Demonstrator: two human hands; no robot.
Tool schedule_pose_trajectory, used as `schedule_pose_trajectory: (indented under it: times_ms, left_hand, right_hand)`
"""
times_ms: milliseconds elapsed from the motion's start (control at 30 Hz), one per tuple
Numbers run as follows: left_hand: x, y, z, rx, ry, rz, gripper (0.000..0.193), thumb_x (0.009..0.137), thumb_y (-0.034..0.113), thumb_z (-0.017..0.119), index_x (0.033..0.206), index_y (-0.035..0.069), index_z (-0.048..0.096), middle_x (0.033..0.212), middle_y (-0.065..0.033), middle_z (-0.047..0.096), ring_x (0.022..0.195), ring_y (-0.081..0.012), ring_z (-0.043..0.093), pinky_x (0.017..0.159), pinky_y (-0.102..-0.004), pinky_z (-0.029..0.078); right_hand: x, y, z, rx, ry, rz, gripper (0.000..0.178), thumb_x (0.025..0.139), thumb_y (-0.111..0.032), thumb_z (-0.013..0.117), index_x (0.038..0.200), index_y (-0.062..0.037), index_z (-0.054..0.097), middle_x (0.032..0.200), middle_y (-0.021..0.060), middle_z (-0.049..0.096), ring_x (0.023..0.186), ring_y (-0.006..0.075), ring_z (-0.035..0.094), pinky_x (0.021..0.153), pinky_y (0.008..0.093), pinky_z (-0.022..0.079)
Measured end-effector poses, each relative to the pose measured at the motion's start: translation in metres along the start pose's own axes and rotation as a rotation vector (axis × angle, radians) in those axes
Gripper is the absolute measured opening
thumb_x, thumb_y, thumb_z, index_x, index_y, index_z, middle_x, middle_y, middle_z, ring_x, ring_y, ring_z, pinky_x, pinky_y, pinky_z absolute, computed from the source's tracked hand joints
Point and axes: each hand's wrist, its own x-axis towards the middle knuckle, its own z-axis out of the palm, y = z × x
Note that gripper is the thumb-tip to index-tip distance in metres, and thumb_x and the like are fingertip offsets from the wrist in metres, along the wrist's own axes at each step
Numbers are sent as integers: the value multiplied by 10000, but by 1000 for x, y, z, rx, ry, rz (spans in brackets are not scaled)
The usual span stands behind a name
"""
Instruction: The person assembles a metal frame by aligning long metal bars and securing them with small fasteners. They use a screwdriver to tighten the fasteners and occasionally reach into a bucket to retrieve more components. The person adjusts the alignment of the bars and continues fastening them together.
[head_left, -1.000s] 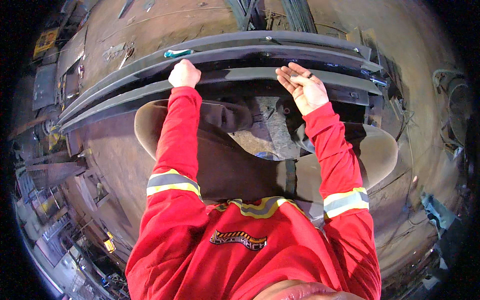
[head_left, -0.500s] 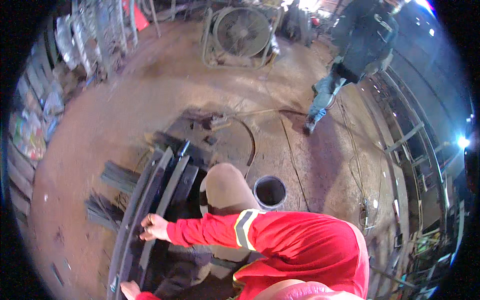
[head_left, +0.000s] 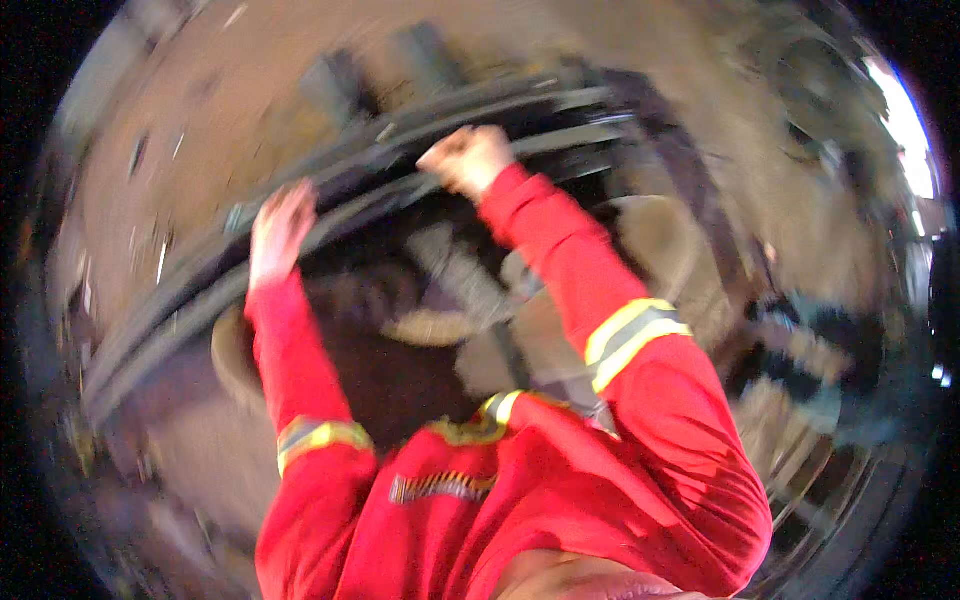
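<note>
Left hand [head_left: 281, 232] and right hand [head_left: 468, 160] at the long metal bars [head_left: 372, 206] before the knees [head_left: 655, 240], grip indeterminable through blur; positioning seems under way; next move calls for secure edge contact.

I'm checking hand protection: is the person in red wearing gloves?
No, the left hand and right hand are both bare beyond the red sleeves.

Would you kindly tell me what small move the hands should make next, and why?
Perhaps settle the right hand lightly on the nearer bar. That hand looks loosely curled, the left hand appears over the bar farther left, and blur hides whether either one touches it, so a steady contact seems sensible.
</note>
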Motion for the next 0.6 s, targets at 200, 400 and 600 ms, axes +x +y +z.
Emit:
schedule_pose_trajectory:
  times_ms: [200, 400, 600]
  left_hand:
    - [-33, 34, 41, -1339, 102, -952, 163, 870, 157, 641, 914, 1, 624, 798, -51, 613, 643, -85, 530, 570, -219, 433]
    - [42, 24, 75, -1194, 12, -992, 164, 887, 178, 623, 948, 25, 625, 826, -36, 624, 644, -72, 542, 557, -205, 430]
    - [44, 15, 83, -1153, -23, -973, 169, 889, 166, 620, 956, 10, 622, 809, -39, 611, 604, -66, 508, 521, -206, 388]
  right_hand:
    - [-23, 31, 8, -412, -140, -21, 101, 763, -105, 710, 840, -40, 712, 685, 77, 678, 533, 122, 602, 580, 301, 499]
    - [73, 36, -13, -654, -182, -259, 146, 775, -191, 707, 862, -74, 708, 765, 115, 683, 674, 215, 649, 663, 340, 507]
    - [77, 44, -8, -725, -172, -293, 178, 797, -310, 672, 881, -158, 710, 800, 99, 680, 783, 276, 647, 718, 382, 500]
